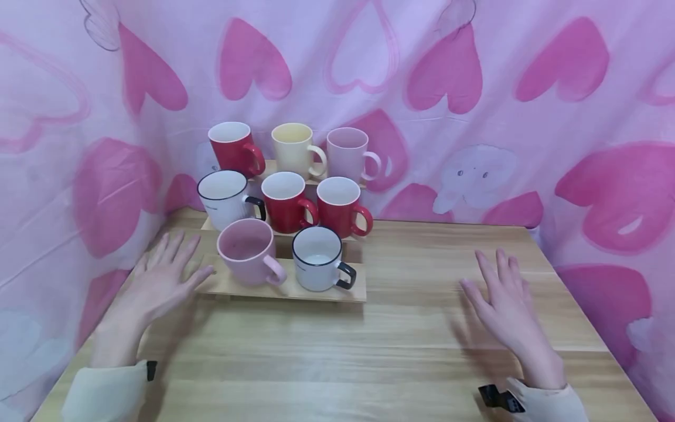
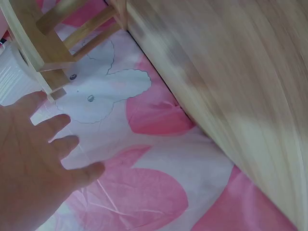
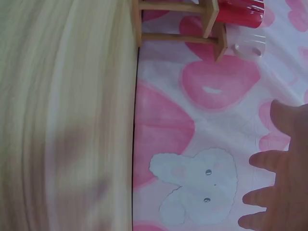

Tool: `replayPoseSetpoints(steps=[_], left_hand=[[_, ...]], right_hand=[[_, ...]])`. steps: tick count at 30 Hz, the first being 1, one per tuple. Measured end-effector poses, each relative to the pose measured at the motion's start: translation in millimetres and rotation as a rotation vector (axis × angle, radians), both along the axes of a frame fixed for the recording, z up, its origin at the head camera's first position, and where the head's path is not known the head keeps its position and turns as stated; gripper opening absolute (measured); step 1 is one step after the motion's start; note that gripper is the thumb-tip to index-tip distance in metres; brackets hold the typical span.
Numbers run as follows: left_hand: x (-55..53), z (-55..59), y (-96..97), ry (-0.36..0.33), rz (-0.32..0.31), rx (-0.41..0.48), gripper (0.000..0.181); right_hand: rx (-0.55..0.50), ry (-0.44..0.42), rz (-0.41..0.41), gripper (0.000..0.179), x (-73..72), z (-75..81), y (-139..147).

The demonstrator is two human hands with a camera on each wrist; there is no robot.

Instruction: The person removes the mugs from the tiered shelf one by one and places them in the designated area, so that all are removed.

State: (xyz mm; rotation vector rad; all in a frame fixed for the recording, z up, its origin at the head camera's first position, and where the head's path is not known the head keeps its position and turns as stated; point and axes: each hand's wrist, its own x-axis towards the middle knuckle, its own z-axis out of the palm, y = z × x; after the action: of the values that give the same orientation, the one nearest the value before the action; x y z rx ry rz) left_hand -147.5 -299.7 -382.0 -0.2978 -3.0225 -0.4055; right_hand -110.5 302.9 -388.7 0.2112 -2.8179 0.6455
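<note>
My left hand hovers with spread fingers at the left end of a stepped wooden rack, holding nothing. Far to the right of the rack, my right hand is held over the table, its fingers apart and nothing in it. On the rack's front step are a pink mug and a white mug with black rim. Behind them are another white mug and two red mugs. The back step holds a red mug, a yellow mug and a pale pink mug.
The wooden table extends in front of the rack and to its right. A pink curtain with hearts and white cartoon animals hangs behind and along both sides. Most mug handles point right.
</note>
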Motion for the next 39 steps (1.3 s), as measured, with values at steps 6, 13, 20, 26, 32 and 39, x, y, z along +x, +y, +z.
replayPoseSetpoints(steps=[6, 13, 20, 26, 32, 39], left_hand=[[-1.9, -2.1, 0.8, -0.141, -0.017, 0.150, 0.083], [-5.4, -0.9, 3.9, -0.128, -0.064, 0.183, 0.077], [-6.7, 3.8, 5.3, -0.188, -0.055, 0.200, 0.076], [-10.1, 4.6, 5.2, -0.228, -0.027, 0.224, 0.080], [-14.4, -2.1, 1.0, -0.232, -0.015, 0.278, 0.081], [-13.8, -9.8, -3.2, -0.237, 0.007, 0.371, 0.077]], right_hand=[[-0.121, 0.057, 0.071, 0.065, -5.5, 8.6, -10], [-0.141, 0.073, 0.142, 0.063, -10.1, 27.8, -29], [-0.187, 0.251, 0.269, 0.053, -37.2, 35.3, -50], [-0.266, 0.337, 0.337, 0.044, -61.8, 33.5, -65], [-0.350, 0.297, 0.390, 0.042, -82.4, 38.5, -78], [-0.562, 0.150, 0.378, 0.037, -112.9, 53.8, -93]])
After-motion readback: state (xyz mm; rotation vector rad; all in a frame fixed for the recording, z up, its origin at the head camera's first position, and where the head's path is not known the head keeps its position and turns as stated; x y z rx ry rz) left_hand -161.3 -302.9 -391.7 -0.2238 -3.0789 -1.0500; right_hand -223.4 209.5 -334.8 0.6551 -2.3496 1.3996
